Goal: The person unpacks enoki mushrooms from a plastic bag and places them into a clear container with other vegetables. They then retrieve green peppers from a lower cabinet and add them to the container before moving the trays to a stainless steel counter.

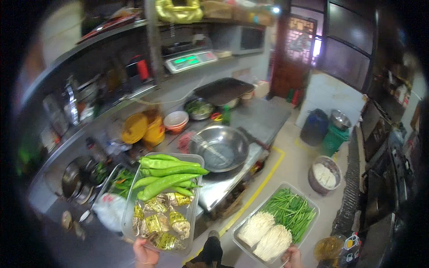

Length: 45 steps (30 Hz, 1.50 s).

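My left hand [146,252] grips the near edge of a clear plastic tray [196,214]. Long green peppers [169,174] lie across its far half, and several small wrapped packs with yellow labels [156,224] fill the near half. Low at the right, my right hand [292,256] is closed on the near right corner of a second clear plastic tray [314,217]. That tray bears two bundles of enoki mushrooms [273,243] beside a heap of cut green stalks [290,211]. Both trays are held up, apart from each other, over the counter's side and the floor.
A steel basin [231,147] stands on the metal counter [218,191], near a yellow bucket [155,127] and stacked bowls [176,121]. On the floor at the right are a tub with white contents [324,177], a green bin [335,139] and an oil jug [328,248]. A digital scale [191,61] sits on the shelf.
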Tool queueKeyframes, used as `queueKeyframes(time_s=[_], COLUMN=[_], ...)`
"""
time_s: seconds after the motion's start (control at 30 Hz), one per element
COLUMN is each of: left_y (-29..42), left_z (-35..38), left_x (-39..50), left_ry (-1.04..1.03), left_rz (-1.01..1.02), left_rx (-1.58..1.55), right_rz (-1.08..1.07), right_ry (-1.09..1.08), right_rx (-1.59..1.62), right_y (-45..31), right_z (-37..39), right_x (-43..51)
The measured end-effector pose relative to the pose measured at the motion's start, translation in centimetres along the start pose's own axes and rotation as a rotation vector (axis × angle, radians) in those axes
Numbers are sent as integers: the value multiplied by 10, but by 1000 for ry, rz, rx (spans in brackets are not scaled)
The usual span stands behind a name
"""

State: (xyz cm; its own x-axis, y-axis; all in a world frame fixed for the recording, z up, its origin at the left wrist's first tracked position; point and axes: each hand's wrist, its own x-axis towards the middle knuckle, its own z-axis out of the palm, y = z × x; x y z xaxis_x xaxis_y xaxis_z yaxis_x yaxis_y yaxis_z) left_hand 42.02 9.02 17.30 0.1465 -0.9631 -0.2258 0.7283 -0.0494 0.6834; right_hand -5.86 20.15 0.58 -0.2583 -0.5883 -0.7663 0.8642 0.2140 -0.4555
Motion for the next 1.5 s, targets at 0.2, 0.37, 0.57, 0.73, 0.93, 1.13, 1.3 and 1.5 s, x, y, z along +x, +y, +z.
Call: queueKeyframes(time_s=[0.2,0.37,0.57,0.73,0.93,1.13,1.3,1.5], left_y=[18,16,26,15,16,10,12,-11], left_z=[21,12,-16,5,3,-19,-33,-19], left_x=[91,125,167,157,158,168,165,138], left_ry=[-41,-86,-137,-246,-246,-127,-274,-162], left_rz=[-49,-115,-216,-338,-363,-159,-154,-117], left_rx=[28,-5,50,-98,-40,91,71,38], right_rz=[-127,-187,-351,-494,-427,-404,-384,-319], right_ry=[22,67,400,501,345,261,128,27], right_rx=[173,129,262,171,147,196,277,75], right_y=[1,8,101,120,107,63,21,-27], right_z=[50,56,16,-10,3,29,67,128], right_x=[-4,-52,-103,-95,-103,-57,-23,7])
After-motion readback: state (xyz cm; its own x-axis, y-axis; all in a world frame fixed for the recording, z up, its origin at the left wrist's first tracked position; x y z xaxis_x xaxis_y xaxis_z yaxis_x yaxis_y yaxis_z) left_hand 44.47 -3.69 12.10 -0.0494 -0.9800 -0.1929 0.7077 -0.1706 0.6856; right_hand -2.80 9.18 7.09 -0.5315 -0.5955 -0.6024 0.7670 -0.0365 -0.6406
